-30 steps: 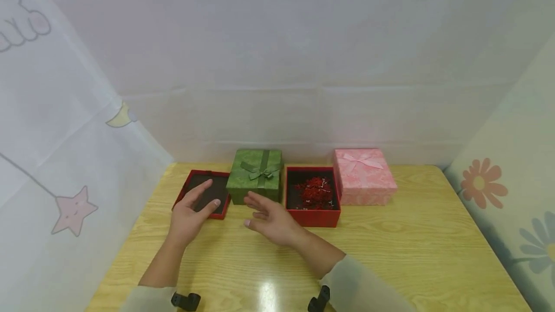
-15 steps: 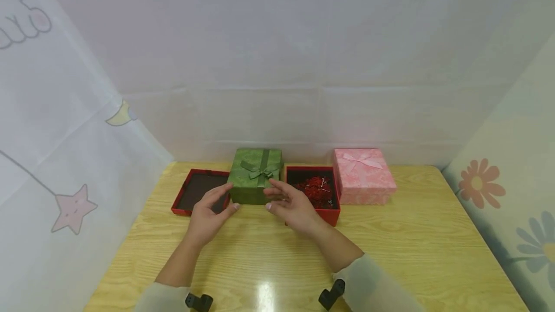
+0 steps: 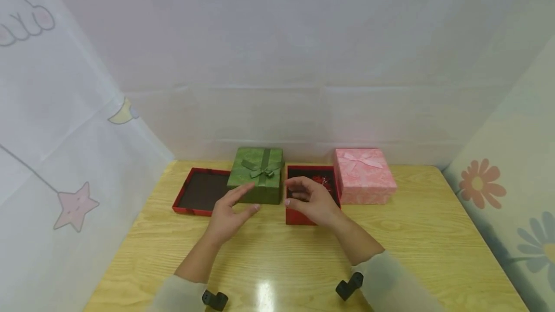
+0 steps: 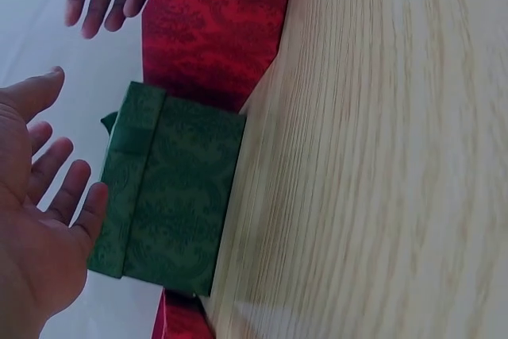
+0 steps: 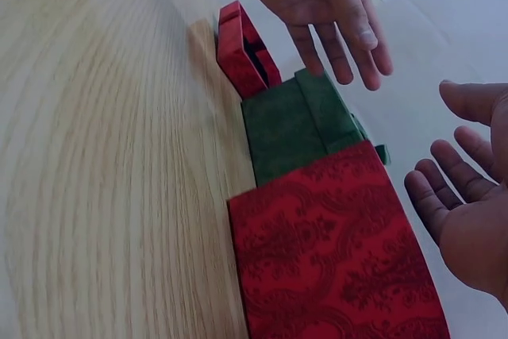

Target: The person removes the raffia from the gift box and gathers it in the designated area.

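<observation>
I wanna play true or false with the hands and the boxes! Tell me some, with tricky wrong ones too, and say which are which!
1. The red box stands between the green box and the pink box. True.
2. The pink box has its lid off. False: its lid is on.
3. Red shreds lie inside the red box. True.
4. The green box has a yellow bow. False: its bow is green.
5. The left hand and the right hand are both holding nothing. True.
6. The shallow red lid lies beside the pink box. False: it lies beside the green box.
</observation>
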The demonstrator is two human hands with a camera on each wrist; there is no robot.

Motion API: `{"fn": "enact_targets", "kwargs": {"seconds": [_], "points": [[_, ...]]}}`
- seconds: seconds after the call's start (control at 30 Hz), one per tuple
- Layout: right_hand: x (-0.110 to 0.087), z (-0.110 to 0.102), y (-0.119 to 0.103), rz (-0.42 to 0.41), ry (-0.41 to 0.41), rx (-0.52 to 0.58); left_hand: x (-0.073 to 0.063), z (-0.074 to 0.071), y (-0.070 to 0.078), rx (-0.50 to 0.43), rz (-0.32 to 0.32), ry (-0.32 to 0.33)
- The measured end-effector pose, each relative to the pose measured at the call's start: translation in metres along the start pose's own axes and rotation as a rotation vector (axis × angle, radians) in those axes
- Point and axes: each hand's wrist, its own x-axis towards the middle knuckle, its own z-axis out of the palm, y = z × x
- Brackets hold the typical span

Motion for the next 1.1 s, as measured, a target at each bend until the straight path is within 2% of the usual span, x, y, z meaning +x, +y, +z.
{"fn": "enact_targets", "kwargs": {"seconds": [0.17, 0.33, 0.43, 0.57, 0.73, 1.1], "points": [[-0.003, -0.015, 0.006, -0.039, 0.01, -0.049, 0.004, 0.014, 0.004, -0.021, -0.022, -0.035], [-0.004, -0.029, 0.011, -0.091, 0.035, -0.132, 0.007, 0.028, 0.007, -0.02, -0.018, -0.056], [-0.006, -0.036, 0.012, -0.073, 0.054, -0.201, 0.008, 0.035, 0.009, -0.039, -0.013, -0.067], [-0.007, -0.045, 0.014, -0.057, 0.062, -0.307, 0.01, 0.045, 0.012, -0.119, -0.035, -0.09], [-0.007, -0.056, 0.014, -0.087, 0.07, -0.408, 0.012, 0.055, 0.015, -0.205, -0.062, -0.122], [-0.005, -0.07, 0.015, -0.09, 0.055, -0.628, 0.017, 0.072, 0.02, -0.145, -0.128, -0.188]]}}
